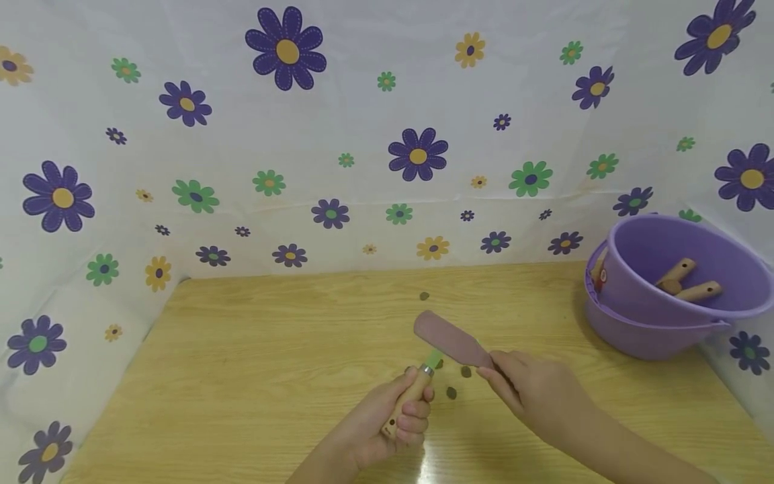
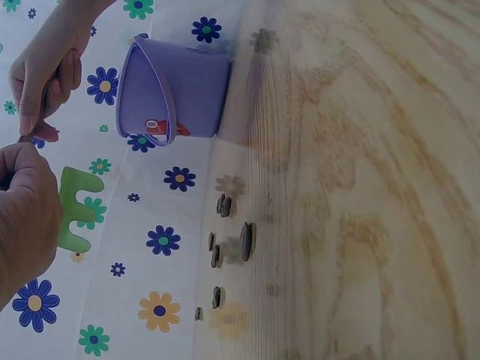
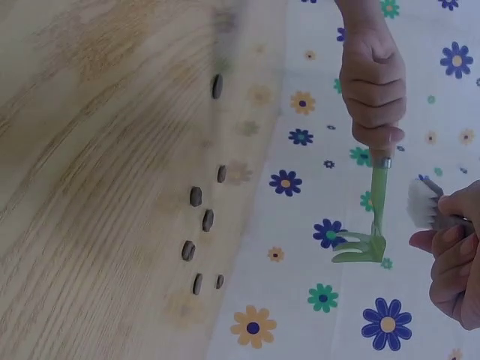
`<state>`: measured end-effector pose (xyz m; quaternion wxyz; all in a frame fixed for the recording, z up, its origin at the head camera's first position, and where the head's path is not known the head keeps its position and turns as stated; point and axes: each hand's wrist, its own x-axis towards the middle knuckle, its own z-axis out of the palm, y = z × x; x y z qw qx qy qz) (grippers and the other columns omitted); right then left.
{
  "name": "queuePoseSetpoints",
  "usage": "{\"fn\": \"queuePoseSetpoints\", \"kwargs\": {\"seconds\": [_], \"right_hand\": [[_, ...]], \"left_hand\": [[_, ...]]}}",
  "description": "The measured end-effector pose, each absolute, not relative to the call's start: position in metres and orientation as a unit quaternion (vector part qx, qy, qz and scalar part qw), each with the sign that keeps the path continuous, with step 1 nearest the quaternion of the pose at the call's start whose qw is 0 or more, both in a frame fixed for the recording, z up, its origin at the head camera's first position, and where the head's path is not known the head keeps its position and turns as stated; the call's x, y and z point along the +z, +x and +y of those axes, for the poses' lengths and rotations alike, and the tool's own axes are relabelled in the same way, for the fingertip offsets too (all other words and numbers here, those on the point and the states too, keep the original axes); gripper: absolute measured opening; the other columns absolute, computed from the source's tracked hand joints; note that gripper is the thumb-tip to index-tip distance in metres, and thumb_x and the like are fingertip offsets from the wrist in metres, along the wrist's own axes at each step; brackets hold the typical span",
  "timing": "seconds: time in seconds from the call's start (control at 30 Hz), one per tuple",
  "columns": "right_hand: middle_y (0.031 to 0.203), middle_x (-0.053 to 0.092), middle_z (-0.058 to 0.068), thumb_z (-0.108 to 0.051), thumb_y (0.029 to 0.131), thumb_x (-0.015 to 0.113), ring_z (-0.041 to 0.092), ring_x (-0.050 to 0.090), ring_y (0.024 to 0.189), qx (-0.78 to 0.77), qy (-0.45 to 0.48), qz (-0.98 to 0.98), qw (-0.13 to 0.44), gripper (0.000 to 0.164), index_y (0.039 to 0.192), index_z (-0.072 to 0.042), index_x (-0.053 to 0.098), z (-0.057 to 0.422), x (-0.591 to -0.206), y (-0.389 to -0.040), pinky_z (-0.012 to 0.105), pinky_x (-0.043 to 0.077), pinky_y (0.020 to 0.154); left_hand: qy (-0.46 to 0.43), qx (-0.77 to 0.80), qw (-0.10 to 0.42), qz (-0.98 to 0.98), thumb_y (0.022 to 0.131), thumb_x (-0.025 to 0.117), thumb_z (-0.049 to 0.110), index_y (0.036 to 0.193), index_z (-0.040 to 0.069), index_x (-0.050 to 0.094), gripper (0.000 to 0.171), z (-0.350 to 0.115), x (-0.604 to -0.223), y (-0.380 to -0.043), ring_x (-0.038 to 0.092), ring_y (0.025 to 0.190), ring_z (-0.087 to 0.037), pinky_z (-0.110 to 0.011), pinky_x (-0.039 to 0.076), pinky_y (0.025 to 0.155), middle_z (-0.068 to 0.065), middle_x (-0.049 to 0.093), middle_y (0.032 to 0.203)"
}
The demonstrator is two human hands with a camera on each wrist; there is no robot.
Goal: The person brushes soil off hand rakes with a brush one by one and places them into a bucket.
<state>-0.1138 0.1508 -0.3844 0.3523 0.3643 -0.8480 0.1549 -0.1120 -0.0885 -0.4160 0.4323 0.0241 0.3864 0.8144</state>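
My left hand (image 1: pixel 406 411) grips the wooden handle of a small green hand rake (image 3: pixel 379 199), its thumb along the handle. The tines (image 2: pixel 81 206) point down above the table in the right wrist view; in the head view the brush mostly covers the rake's head. With fingers and thumb, my right hand (image 1: pixel 541 390) pinches the narrow end of a flat mauve brush (image 1: pixel 453 339). White bristles (image 3: pixel 421 204) show on its underside, facing the rake. Several small dark pebbles (image 1: pixel 451 392) lie scattered on the wood-grain table beneath both tools.
At the right of the table (image 1: pixel 272 336) stands a purple bucket (image 1: pixel 641 333) with its bail hanging down. Wooden handles (image 1: pixel 701 292) stick up inside it. A white sheet (image 1: pixel 363 134) printed with flowers encloses the back and sides.
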Motion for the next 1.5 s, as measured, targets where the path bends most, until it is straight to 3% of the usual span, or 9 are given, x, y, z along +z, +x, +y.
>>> {"fn": "queuePoseSetpoints", "kwargs": {"seconds": [0.13,0.3,0.6,1.0,1.07,1.2,1.33,1.4,1.5], "right_hand": [[0.071,0.068,0.004,-0.037,0.104,0.030,0.011,0.065,0.054,0.139,0.386,-0.840,0.356,0.054,0.083,-0.002,0.065,0.146,-0.386,-0.110,0.013,0.046,0.041],[0.062,0.062,0.000,-0.036,0.104,0.029,0.003,0.051,0.042,0.126,0.396,-0.834,0.363,0.053,0.078,-0.004,0.061,0.143,-0.389,-0.110,0.007,0.035,0.036],[0.056,0.056,-0.003,-0.039,0.104,0.026,0.000,0.040,0.040,0.103,0.382,-0.843,0.365,0.056,0.076,-0.005,0.061,0.147,-0.391,-0.116,0.006,0.026,0.033],[0.057,0.055,-0.005,-0.040,0.104,0.028,0.000,0.041,0.043,0.109,0.355,-0.859,0.352,0.055,0.075,-0.006,0.060,0.157,-0.390,-0.126,0.010,0.029,0.034],[0.055,0.050,-0.008,-0.038,0.103,0.036,-0.002,0.039,0.045,0.156,0.338,-0.886,0.277,0.046,0.074,-0.010,0.059,0.159,-0.387,-0.127,0.011,0.032,0.037],[0.064,0.053,-0.008,-0.033,0.099,0.048,0.000,0.043,0.056,0.306,0.245,-0.919,0.029,0.033,0.091,-0.009,0.068,0.169,-0.379,-0.132,0.020,0.045,0.051],[0.060,0.047,-0.006,-0.032,0.101,0.044,0.003,0.035,0.050,0.471,0.161,-0.851,-0.168,0.041,0.104,0.004,0.064,0.180,-0.377,-0.143,0.019,0.035,0.041],[0.054,0.030,-0.007,-0.031,0.101,0.043,0.004,0.021,0.043,0.538,0.144,-0.798,-0.230,0.043,0.099,0.008,0.061,0.184,-0.380,-0.147,0.017,0.020,0.037],[0.051,0.030,-0.010,-0.029,0.101,0.044,0.000,0.020,0.039,0.591,0.136,-0.744,-0.281,0.044,0.097,0.011,0.058,0.188,-0.384,-0.150,0.016,0.015,0.035]], "left_hand": [[0.031,0.815,0.431,0.385,0.104,0.029,0.039,0.090,0.013,0.048,0.035,-0.089,-0.416,-0.112,0.043,0.049,0.006,-0.006,0.031,0.045,0.014,0.043,0.061],[0.029,0.813,0.430,0.391,0.103,0.032,0.040,0.090,0.013,0.048,0.034,-0.088,-0.414,-0.111,0.042,0.048,0.006,-0.006,0.031,0.045,0.014,0.042,0.061],[0.039,0.811,0.440,0.384,0.105,0.022,0.038,0.089,0.014,0.047,0.038,-0.089,-0.413,-0.110,0.043,0.047,0.007,-0.006,0.032,0.044,0.015,0.044,0.060],[0.045,0.797,0.438,0.413,0.103,0.029,0.040,0.088,0.014,0.049,0.036,-0.093,-0.411,-0.107,0.042,0.047,0.006,-0.006,0.032,0.044,0.015,0.043,0.060],[0.051,0.796,0.439,0.413,0.103,0.031,0.041,0.088,0.014,0.050,0.035,-0.094,-0.412,-0.107,0.042,0.048,0.007,-0.005,0.033,0.044,0.015,0.044,0.060],[0.061,0.795,0.442,0.411,0.102,0.034,0.041,0.088,0.015,0.050,0.034,-0.095,-0.415,-0.105,0.043,0.048,0.007,-0.006,0.034,0.045,0.016,0.045,0.060],[0.060,0.794,0.444,0.410,0.102,0.035,0.041,0.088,0.015,0.051,0.034,-0.096,-0.417,-0.105,0.042,0.047,0.006,-0.006,0.033,0.044,0.016,0.045,0.059],[0.058,0.794,0.446,0.409,0.102,0.035,0.041,0.087,0.015,0.051,0.034,-0.096,-0.416,-0.104,0.042,0.047,0.006,-0.006,0.032,0.043,0.016,0.044,0.058],[0.058,0.794,0.447,0.408,0.102,0.035,0.041,0.087,0.015,0.051,0.034,-0.097,-0.416,-0.104,0.041,0.046,0.006,-0.006,0.031,0.043,0.016,0.044,0.058]]}}
